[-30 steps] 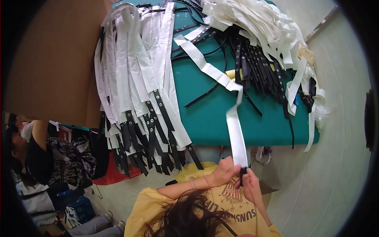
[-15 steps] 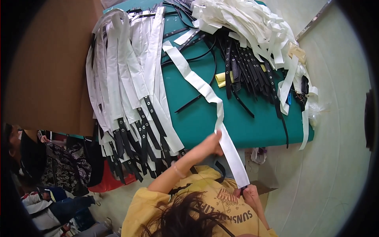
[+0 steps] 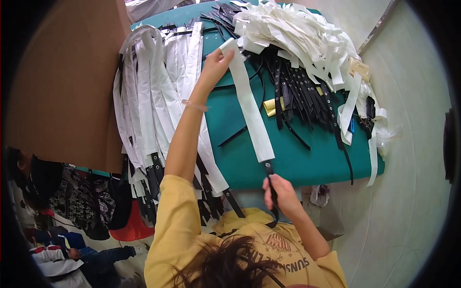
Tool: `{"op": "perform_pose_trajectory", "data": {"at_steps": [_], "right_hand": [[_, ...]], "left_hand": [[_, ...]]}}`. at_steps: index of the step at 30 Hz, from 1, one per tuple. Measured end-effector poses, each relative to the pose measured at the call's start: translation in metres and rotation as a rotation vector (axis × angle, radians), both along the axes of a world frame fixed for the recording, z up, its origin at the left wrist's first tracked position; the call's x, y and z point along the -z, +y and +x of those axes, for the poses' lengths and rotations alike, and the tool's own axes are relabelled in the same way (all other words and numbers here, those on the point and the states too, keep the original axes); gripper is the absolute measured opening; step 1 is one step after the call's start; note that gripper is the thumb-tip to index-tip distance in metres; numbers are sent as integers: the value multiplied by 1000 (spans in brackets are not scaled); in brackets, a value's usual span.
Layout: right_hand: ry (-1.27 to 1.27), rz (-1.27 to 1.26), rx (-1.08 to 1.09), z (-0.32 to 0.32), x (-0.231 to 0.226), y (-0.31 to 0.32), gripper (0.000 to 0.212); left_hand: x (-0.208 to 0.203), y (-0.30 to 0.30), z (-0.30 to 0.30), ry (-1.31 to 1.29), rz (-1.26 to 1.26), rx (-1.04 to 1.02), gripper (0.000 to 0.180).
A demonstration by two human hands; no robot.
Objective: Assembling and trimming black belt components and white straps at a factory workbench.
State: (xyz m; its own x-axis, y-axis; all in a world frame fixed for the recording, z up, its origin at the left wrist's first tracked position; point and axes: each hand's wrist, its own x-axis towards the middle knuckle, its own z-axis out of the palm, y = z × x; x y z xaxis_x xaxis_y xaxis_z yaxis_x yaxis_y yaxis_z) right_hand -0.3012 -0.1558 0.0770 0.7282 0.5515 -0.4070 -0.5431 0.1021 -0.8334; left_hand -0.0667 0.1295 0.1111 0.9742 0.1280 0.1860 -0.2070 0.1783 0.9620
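Observation:
A long white sleeve (image 3: 252,113) stretches over the green table, with a black eyelet belt (image 3: 268,167) coming out of its near end. My left hand (image 3: 217,66) is closed on the sleeve's far end, at the middle back of the table. Near the front edge, my right hand (image 3: 284,196) is closed around the black belt, just below the sleeve's opening. How much of the belt lies inside the sleeve is hidden. The belt's loose end hangs below my right hand toward my lap.
Sleeved belts (image 3: 153,96) lie piled on the left, hanging over the front edge. At the back right are heaped white sleeves (image 3: 297,38) and bare black belts (image 3: 297,86). A yellow piece (image 3: 270,106) sits beside them. A large cardboard panel (image 3: 62,81) stands on the left.
My left hand has moved up and away to the sleeve's far end. My right hand has moved forward from my lap; the sleeve is now straighter and more of the belt shows.

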Motion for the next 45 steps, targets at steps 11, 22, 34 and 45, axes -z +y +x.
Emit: {"op": "perform_pose_trajectory", "data": {"at_steps": [11,22,34,45], "right_hand": [[138,125,-7,3,45,37,35],[35,-108,16,-46,40,14,29],[145,-58,220,-56,15,-4,36],[-77,-180,265,-72,11,-22,37]], "left_hand": [[76,-52,-206,208,1202,108,41],[106,-131,-257,511,-258,106,29],[89,-165,-283,255,-119,201,29],[69,-166,-284,616,-297,386,24]]}}
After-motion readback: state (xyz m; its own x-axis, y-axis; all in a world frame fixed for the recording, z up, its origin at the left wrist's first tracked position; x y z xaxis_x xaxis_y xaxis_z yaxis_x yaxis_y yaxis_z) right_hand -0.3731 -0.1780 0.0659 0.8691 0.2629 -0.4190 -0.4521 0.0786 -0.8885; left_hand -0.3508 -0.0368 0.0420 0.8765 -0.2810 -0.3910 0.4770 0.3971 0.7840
